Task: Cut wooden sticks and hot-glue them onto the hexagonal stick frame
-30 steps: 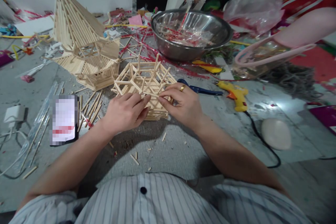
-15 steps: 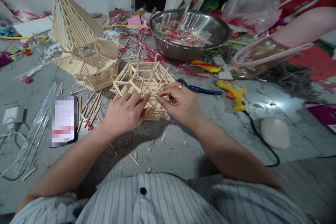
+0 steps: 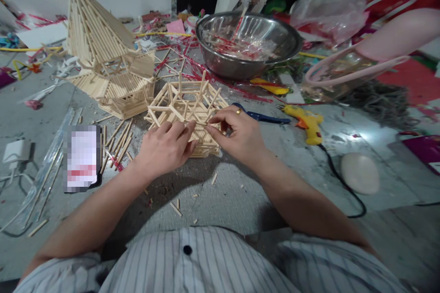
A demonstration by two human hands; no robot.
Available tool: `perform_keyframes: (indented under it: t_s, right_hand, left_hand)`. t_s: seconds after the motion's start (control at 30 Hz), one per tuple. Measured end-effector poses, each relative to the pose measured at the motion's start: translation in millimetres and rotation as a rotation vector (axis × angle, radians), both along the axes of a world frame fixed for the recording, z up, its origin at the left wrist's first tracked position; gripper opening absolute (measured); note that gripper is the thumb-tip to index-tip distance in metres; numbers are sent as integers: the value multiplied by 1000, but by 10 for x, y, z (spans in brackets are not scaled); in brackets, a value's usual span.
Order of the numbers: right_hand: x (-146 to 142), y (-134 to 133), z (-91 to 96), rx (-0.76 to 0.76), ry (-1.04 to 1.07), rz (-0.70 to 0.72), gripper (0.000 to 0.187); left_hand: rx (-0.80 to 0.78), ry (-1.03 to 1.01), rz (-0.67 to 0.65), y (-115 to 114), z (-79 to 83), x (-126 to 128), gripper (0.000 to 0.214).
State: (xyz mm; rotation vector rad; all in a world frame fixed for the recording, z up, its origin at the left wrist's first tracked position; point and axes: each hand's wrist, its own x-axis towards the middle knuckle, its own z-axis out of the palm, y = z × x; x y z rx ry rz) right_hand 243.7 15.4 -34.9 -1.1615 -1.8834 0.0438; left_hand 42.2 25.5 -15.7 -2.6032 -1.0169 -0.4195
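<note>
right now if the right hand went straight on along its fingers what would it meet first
Likely the left hand, whose fingertips lie just across a small gap at the stick frame; depth there is hard to judge.

I am working at a crowded table point(image 3: 233, 206), and the place is looking like a handcraft corner; whether it is in a home, I cannot tell. A frame of wooden sticks point(image 3: 202, 139) is standing before me, a stick tower point(image 3: 98, 32) is rising at its left, and loose sticks point(image 3: 121, 149) are lying about. A yellow glue gun point(image 3: 312, 124) is resting at my right, and a steel bowl point(image 3: 233, 67) is holding plastic scraps point(image 3: 257, 50).
</note>
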Motion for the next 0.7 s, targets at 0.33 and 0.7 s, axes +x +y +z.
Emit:
perform_keyframes:
  t_s: [0.33, 0.7]
  right_hand:
    - [-45, -7, 13, -52, 4, -58, 5]
    - [-1, -20, -5, -48, 9, -5, 3]
  left_hand:
    - [-34, 15, 45, -35, 33, 33, 43]
    - [16, 20, 47, -56, 40, 35, 43]
